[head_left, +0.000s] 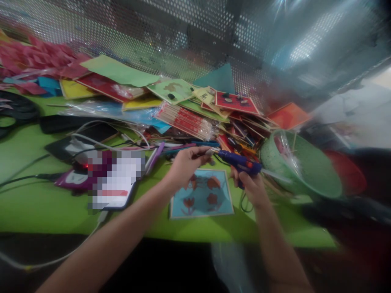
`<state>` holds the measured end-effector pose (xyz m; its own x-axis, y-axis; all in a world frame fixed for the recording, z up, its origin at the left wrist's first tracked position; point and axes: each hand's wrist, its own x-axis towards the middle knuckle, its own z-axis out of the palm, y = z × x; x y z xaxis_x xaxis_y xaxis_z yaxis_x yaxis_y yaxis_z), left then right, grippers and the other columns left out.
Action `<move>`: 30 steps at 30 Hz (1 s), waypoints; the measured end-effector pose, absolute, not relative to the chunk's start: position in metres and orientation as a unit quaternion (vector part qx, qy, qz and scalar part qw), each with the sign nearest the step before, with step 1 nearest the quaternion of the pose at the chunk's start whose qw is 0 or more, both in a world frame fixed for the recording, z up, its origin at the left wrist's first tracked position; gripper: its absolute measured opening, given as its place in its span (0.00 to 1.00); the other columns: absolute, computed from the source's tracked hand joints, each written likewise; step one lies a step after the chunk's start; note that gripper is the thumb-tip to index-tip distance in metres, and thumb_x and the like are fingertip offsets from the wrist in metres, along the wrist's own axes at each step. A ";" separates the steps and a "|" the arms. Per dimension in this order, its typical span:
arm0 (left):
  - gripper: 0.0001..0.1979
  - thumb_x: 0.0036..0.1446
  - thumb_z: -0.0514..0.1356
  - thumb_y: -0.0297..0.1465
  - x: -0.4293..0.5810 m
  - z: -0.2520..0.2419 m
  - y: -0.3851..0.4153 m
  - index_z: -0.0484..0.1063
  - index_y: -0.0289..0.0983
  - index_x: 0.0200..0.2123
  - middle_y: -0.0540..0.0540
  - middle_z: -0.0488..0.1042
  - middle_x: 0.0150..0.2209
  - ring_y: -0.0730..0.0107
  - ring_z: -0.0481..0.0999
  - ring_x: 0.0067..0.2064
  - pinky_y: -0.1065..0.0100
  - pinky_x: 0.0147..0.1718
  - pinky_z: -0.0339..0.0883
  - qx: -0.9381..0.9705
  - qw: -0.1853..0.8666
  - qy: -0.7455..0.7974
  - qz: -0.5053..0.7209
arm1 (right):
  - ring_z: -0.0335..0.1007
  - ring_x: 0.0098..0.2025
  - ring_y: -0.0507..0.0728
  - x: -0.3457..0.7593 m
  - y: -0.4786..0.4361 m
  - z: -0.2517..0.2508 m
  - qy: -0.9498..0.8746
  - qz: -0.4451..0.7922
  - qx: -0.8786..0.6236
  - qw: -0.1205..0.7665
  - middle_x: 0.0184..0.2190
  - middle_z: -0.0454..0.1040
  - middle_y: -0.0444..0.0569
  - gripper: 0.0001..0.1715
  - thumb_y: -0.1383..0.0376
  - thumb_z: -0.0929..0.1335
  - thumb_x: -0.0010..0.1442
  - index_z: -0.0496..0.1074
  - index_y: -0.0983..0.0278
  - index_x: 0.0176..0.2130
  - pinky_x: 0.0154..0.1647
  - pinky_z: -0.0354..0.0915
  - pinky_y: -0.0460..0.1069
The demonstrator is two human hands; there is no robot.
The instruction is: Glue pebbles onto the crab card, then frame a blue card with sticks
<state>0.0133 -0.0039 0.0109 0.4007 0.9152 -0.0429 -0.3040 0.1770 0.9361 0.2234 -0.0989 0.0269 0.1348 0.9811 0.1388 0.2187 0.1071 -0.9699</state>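
Observation:
A blue glue gun (240, 161) with an orange part is gripped in my right hand (249, 183), its nozzle pointing left. Close to the nozzle tip, my left hand (191, 162) is closed in a pinch. Whatever lies between its fingertips is too small and blurred to name. Below both hands, a blue card (201, 205) with a pale border and brown flower-like shapes lies flat on the green table (122, 221). My left hand hides part of its upper edge. A clear glue stick (276, 176) sticks out of the gun's back end.
A green basket (324, 171) stands at right. Behind my hands are piled coloured cards (172, 90) and wrapped sticks (185, 120). Leftward lie a phone (117, 183) on a white cable, a purple power strip (69, 179) and black tape rolls (18, 108). Perforated metal rises behind.

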 end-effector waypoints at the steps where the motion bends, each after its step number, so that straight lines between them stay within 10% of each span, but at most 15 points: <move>1: 0.23 0.46 0.76 0.40 0.013 0.011 -0.004 0.85 0.39 0.46 0.45 0.84 0.38 0.66 0.81 0.40 0.63 0.47 0.72 0.465 0.697 0.325 0.439 | 0.64 0.22 0.50 0.223 -0.099 0.027 -0.542 0.376 -0.554 0.508 0.25 0.73 0.46 0.32 0.37 0.75 0.54 0.73 0.63 0.28 0.24 0.62 0.47; 30: 0.22 0.47 0.77 0.36 0.012 0.011 -0.001 0.84 0.37 0.46 0.45 0.84 0.35 0.68 0.82 0.38 0.64 0.45 0.73 0.449 0.719 0.315 0.428 | 0.64 0.21 0.50 0.224 -0.099 0.028 -0.538 0.380 -0.548 0.516 0.27 0.74 0.47 0.32 0.37 0.75 0.53 0.72 0.62 0.27 0.23 0.63 0.47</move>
<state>0.0117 -0.0010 0.0112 0.4356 0.8975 -0.0691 -0.3323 0.2316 0.9143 0.2236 -0.0985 0.0276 0.1320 0.9813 0.1400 0.1980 0.1123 -0.9738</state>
